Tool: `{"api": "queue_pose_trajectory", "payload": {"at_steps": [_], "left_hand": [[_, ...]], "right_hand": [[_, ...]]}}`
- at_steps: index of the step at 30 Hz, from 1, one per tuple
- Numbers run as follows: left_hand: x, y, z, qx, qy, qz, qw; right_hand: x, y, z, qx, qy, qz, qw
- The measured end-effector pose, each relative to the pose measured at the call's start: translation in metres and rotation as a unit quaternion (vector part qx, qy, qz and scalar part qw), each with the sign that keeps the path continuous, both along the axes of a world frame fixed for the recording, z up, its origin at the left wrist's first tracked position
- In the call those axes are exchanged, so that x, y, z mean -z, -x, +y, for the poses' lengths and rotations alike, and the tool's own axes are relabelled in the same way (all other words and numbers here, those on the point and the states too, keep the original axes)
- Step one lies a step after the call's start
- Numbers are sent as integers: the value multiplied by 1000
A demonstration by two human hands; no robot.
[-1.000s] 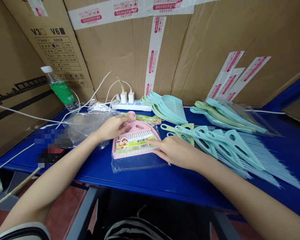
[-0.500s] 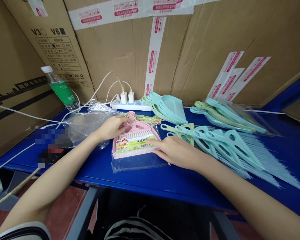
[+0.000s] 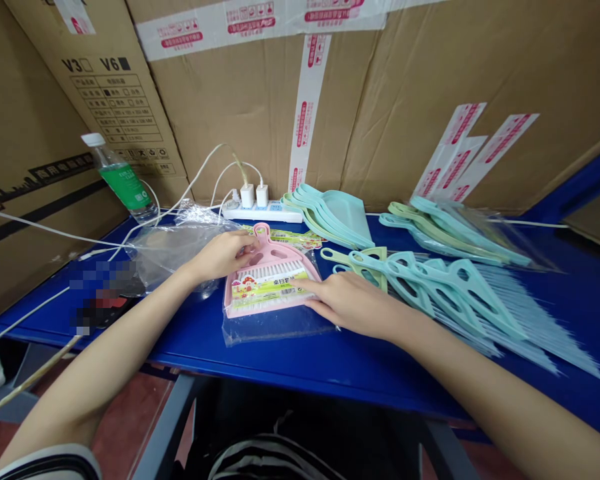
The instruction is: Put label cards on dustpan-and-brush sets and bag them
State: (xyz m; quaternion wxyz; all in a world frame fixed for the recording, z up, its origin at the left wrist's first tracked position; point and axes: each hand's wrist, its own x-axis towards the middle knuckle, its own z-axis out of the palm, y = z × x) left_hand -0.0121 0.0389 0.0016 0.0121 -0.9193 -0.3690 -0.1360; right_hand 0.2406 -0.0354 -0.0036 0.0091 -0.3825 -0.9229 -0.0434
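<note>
A pink dustpan with a matching white-bristled brush [image 3: 267, 257] lies flat in a clear plastic bag [image 3: 275, 331], handle pointing away from me. Across the bristles sits a printed label card [image 3: 275, 287] with mushroom pictures. My left hand [image 3: 224, 256] is closed at the upper left edge of the dustpan, fingers curled by the handle. From the right side my right hand [image 3: 347, 301] grips the bagged set, its forefinger lying over the label; the other fingertips are partly hidden.
Several mint and green brushes [image 3: 450, 293] are fanned out at right. Behind stand stacked dustpans [image 3: 345, 213] and more in plastic [image 3: 450, 230]. A power strip [image 3: 275, 212], cables, empty-looking plastic bags [image 3: 175, 247], and a bottle [image 3: 125, 187] line the blue table [image 3: 190, 340] before cardboard boxes [image 3: 260, 113].
</note>
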Motion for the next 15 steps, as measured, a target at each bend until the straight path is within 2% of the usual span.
{"api": "queue_pose_trajectory", "payload": {"at_steps": [15], "left_hand": [[-2,2,0,24,27,-15,999]], "right_hand": [[1,-3,2,-4,21,24,999]]}}
